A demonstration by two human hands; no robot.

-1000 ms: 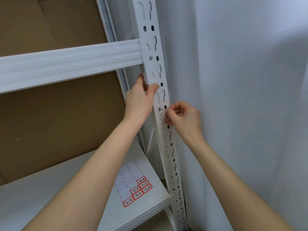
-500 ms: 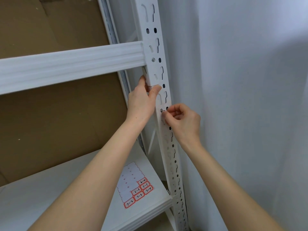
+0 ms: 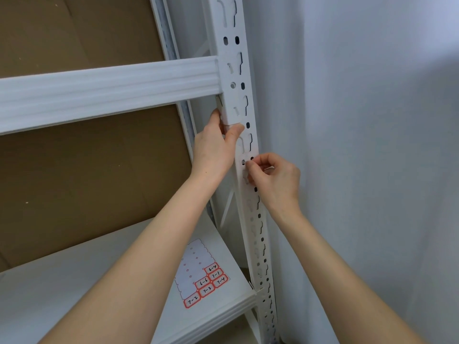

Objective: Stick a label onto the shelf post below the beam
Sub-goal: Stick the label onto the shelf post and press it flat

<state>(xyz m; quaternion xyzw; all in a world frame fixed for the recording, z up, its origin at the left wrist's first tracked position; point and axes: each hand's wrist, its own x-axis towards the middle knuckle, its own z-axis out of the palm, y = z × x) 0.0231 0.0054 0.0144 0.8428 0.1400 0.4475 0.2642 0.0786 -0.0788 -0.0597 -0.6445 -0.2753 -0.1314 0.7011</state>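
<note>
Clearly, both hands were busy at the white shelf post [image 3: 248, 145], just under the place where the ribbed beam [image 3: 109, 90] meets it. The left hand [image 3: 216, 150] was wrapped around the post's inner edge, its thumb laid flat on the front face directly below the beam's end bracket and the other fingers tucked behind. I judged that this grip was there to steady the hand and to mark the spot, perhaps also to hold the upper end of the label, though the label itself was too small and pale to make out against the white metal.

The right hand [image 3: 273, 175] was a little lower, on the front of the post. Its thumb and forefinger were drawn together in a pinch at a round hole in the slotted face, the remaining fingers curled in. It seemed to pinch the lower edge of the label, or its backing, so that the strip would go on straight; I could not tell which.

On the shelf board [image 3: 74, 294] below lay the sticker sheet [image 3: 201, 276], near the post and within easy reach. Most of its places were already empty, and a few red-bordered labels with handwritten numbers remained in the near corner. The wall [image 3: 360, 145] stood close beside the post, which left the right hand little room.
</note>
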